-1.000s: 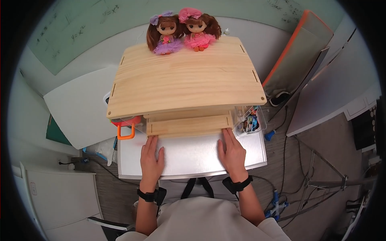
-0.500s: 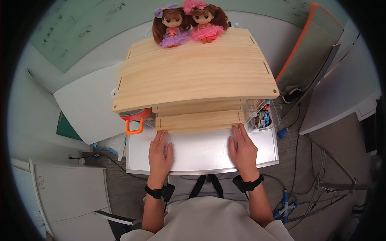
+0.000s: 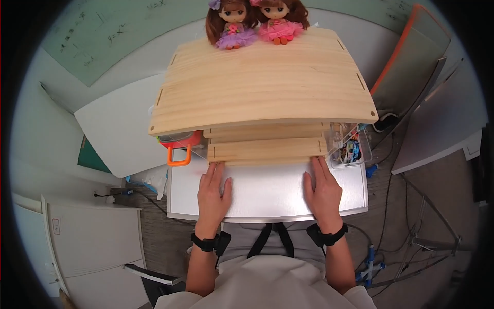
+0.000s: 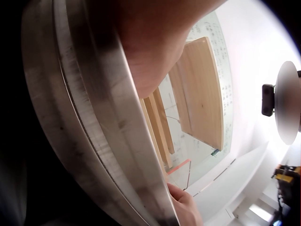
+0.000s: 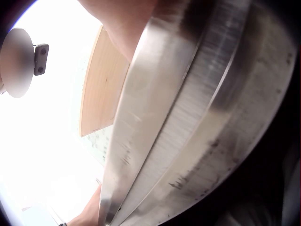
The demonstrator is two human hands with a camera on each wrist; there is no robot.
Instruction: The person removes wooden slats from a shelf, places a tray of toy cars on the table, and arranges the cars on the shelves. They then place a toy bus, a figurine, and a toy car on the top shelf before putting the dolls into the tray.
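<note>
Both hands lie palm down on the silver table [image 3: 267, 193]. The left hand [image 3: 213, 193] has its straight fingertips at the left end of the low wooden board [image 3: 267, 151]. At the board's right end, the fingertips of the right hand [image 3: 325, 195] reach the same front edge. Above and behind that board spreads a wide wooden top panel [image 3: 262, 77]. A doll in a purple dress [image 3: 235, 38] and a doll in a pink dress [image 3: 280, 32] sit at its back edge. In both wrist views the metal table edge [image 4: 117, 117] hides the fingertips.
A red container with an orange handle [image 3: 179, 157] stands left under the panel. To the right, a clear bin [image 3: 352, 154] holds small colourful items. Cables [image 3: 383, 211] and a metal stand [image 3: 422, 242] occupy the floor at right; a white cabinet [image 3: 98, 242] stands at left.
The head view has shifted, so the furniture and hands appear further right and higher, and the dolls' heads are cut off. Both hands keep their places at the board's front edge.
</note>
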